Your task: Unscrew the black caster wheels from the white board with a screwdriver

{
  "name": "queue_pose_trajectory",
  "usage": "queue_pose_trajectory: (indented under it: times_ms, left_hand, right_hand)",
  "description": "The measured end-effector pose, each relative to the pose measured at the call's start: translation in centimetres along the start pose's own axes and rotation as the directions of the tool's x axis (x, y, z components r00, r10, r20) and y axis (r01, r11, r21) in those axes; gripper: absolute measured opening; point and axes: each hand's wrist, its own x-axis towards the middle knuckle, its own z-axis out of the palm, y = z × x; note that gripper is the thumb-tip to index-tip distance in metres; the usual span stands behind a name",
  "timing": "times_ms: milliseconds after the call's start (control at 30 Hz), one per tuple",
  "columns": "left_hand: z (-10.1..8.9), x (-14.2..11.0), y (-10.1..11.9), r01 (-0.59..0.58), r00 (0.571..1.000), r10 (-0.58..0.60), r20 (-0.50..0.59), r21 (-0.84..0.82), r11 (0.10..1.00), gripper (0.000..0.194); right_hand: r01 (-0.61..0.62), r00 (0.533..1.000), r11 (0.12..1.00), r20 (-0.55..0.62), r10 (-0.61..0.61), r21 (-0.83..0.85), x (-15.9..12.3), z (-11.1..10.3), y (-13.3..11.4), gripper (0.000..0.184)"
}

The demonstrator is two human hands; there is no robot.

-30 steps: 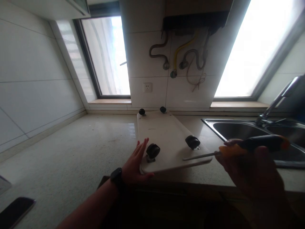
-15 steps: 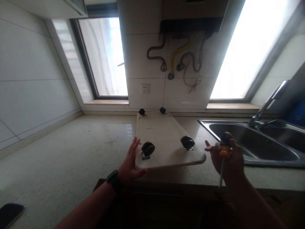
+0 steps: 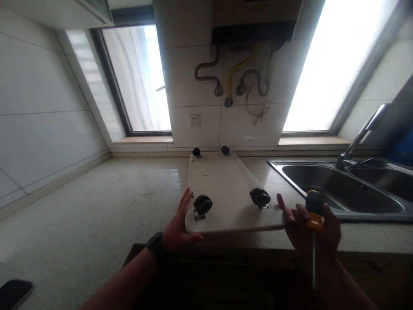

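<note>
A white board (image 3: pixel 226 185) lies on the countertop with its casters upward. Black casters stand at its corners: a near left one (image 3: pixel 202 204), a near right one (image 3: pixel 260 197) and two smaller-looking ones at the far end. My left hand (image 3: pixel 179 228) grips the board's near left corner, fingers along the side and thumb at the front edge. In my right hand (image 3: pixel 309 228) is a screwdriver (image 3: pixel 314 215) with an orange and black handle, its shaft pointing down toward me. The fingers of that hand also touch the board's near right corner.
A steel double sink (image 3: pixel 338 189) with a faucet (image 3: pixel 361 137) is set into the counter (image 3: pixel 97 206) at right. Pipes and a wall socket (image 3: pixel 195 120) are on the tiled wall behind. A dark flat object (image 3: pixel 16 290) lies at the lower left.
My right hand, with the screwdriver, has come down to the board's near right corner and now touches it. The board has shifted slightly right, my left hand staying on it.
</note>
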Motion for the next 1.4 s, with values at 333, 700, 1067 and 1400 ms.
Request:
queue_pose_trajectory:
  times_ms: [333, 700, 1067, 1400]
  left_hand:
    - [0.8, 1.0, 2.6, 0.078, 0.977, -0.08, 0.199, 0.019, 0.997, 0.133]
    - [-2.9, 6.0, 6.0, 0.156, 0.952, -0.095, 0.292, -0.194, 0.968, 0.084]
    - [-2.8, 7.3, 7.9, 0.113, 0.963, -0.052, 0.265, -0.221, 0.969, 0.036]
    - [-2.9, 7.0, 6.7, 0.237, 0.958, -0.163, 0.237, -0.326, 0.915, 0.042]
  right_hand:
    - [0.044, 0.982, 0.996, -0.179, -0.058, -0.082, -2.9, -0.2, -3.4, 0.043]
    - [0.415, 0.909, 0.835, 0.115, -0.401, -0.361, -1.3, 6.2, -8.0, 0.046]
    - [0.536, 0.793, 0.788, 0.5, -0.348, -0.302, -1.1, 15.5, -1.2, 0.046]
    - [0.698, 0.662, 0.495, 0.729, -0.172, -0.517, -1.3, 19.0, 3.7, 0.043]
